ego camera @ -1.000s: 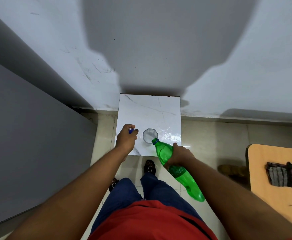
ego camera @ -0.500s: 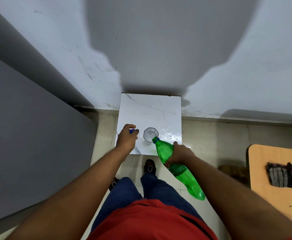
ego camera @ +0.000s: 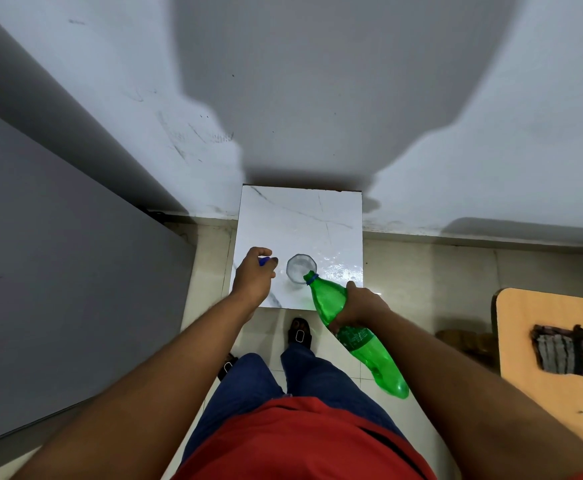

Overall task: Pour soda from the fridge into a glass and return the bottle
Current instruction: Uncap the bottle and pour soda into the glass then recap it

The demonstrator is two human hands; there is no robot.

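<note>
Head view looks down on a pale wall (ego camera: 317, 98) and a grey fridge side (ego camera: 58, 271) at the left, with a tiled floor (ego camera: 421, 271) below. A small white marble-patterned table (ego camera: 300, 220) stands against the wall. At the right edge sits a wooden tabletop (ego camera: 553, 341) with a folded cloth (ego camera: 570, 351) on it. The green soda bottle (ego camera: 348, 330) is tilted, its base raised toward the person and its open neck over the rim of the glass (ego camera: 301, 268), which stands on the white table. The right hand (ego camera: 359, 306) is wrapped around the bottle's middle. The left hand (ego camera: 253, 275), just left of the glass, is curled around the blue cap (ego camera: 264, 260).
</note>
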